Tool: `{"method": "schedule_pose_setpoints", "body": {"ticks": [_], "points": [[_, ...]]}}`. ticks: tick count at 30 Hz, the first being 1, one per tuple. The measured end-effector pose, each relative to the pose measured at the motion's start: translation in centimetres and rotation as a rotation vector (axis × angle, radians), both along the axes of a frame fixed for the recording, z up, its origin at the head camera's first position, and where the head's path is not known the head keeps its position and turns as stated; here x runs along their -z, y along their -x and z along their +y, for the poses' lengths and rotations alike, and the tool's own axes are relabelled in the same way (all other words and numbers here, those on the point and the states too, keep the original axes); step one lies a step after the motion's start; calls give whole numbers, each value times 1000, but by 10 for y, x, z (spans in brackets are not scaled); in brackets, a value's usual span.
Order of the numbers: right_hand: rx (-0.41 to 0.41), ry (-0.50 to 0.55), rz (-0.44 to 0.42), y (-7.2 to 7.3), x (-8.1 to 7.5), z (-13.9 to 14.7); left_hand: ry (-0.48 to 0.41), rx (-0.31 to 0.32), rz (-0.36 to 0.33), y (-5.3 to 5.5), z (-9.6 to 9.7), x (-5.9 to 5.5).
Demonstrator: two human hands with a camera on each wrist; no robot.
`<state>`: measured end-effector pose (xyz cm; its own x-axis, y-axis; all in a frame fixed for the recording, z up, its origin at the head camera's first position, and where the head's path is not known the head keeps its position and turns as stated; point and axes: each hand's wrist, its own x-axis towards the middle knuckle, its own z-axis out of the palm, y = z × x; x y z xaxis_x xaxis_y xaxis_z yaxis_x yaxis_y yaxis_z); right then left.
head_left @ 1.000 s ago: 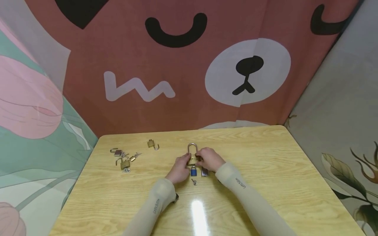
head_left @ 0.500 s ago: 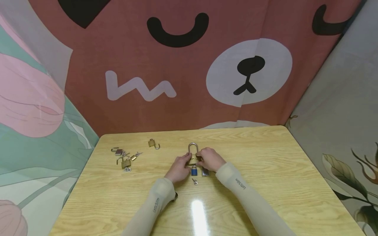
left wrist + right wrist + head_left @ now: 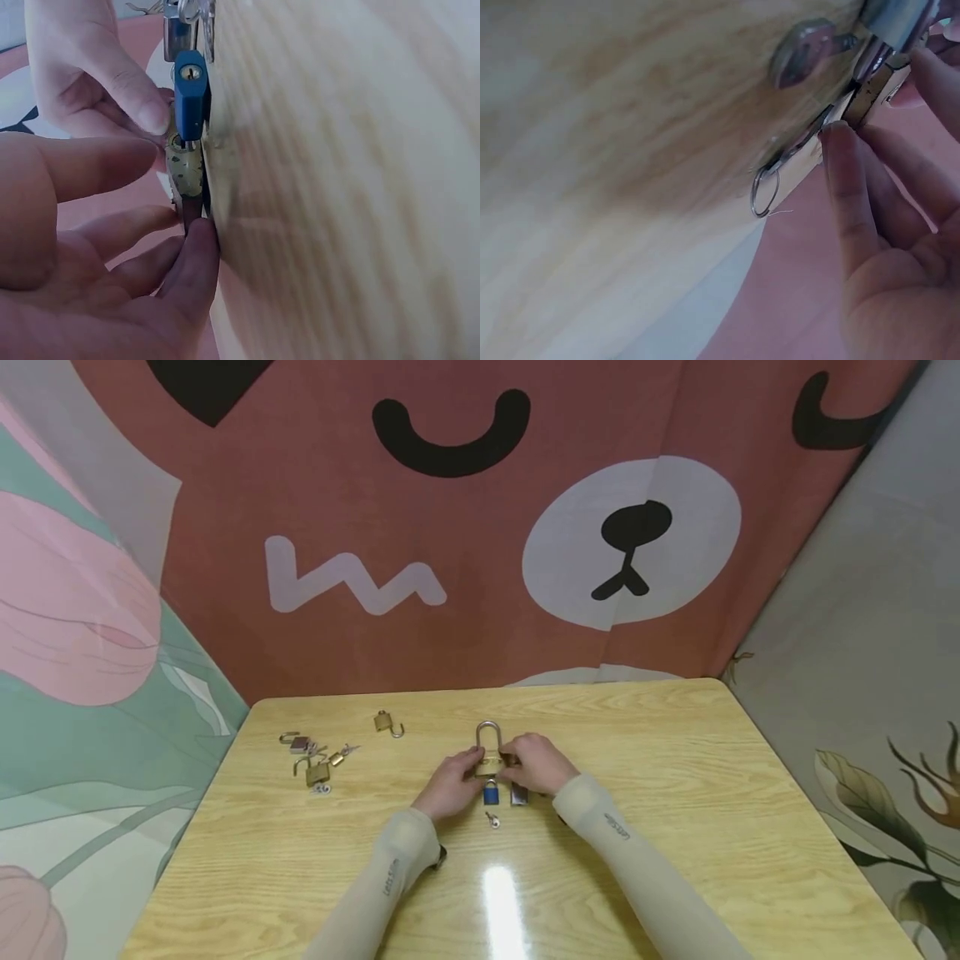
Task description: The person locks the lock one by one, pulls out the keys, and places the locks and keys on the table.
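A large brass padlock (image 3: 489,766) lies on the worktop (image 3: 675,843) midway along it, closer to the far edge than to the near one, its long silver shackle pointing at that far edge. The left hand (image 3: 452,783) grips the side of the brass body towards the worktop's left edge, fingers clamped on it; the right hand (image 3: 538,762) pinches the opposite side, its fingers together on the lock and hiding that leg of the shackle where it meets the body.

On the near-edge side of the brass body lies a blue padlock (image 3: 491,793), shackle towards it; whether they touch I cannot tell. Its keyhole shows in the left wrist view. A silver padlock (image 3: 519,794) lies beside it, partly under the right hand, and a small key set (image 3: 492,820) sits nearer the near edge.

Towards the far left corner is a cluster: a dark-faced padlock (image 3: 299,745) and a brass lock (image 3: 318,774), both with shackles open, and a smaller brass lock (image 3: 337,759). Another open lock (image 3: 383,722) lies apart, near the far edge
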<state>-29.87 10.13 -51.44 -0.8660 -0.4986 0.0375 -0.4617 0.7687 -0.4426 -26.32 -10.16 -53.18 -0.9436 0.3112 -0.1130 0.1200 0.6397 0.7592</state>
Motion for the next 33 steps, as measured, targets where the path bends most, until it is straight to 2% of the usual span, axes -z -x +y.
{"method": "schedule_pose_setpoints", "body": {"ticks": [6,9,13,17,21,23,25,28,30,33], "points": [[32,81,18,-4,-2,-4,-101,-21,27,-2,-16,0],[39,133,15,-5,-4,-6,-96,-58,52,-3,-26,-4],[-10,202,-44,-8,-9,-13,7,-147,100,-3,-55,-16],[-87,224,-76,-13,-15,-27,132,-261,152,-3,-102,-26],[-138,235,-109,-16,-20,-44,264,-386,243,-8,-148,-29],[-162,223,-116,-17,-21,-55,346,-423,266,-11,-165,-28],[-187,201,-117,-19,-23,-66,424,-431,247,-15,-177,-26],[-217,149,-88,-22,-26,-85,497,-392,173,-19,-187,-22],[-237,125,-72,-24,-27,-97,511,-375,138,-21,-189,-19],[-269,97,-62,-28,-26,-114,499,-385,153,-22,-190,-15]]}}
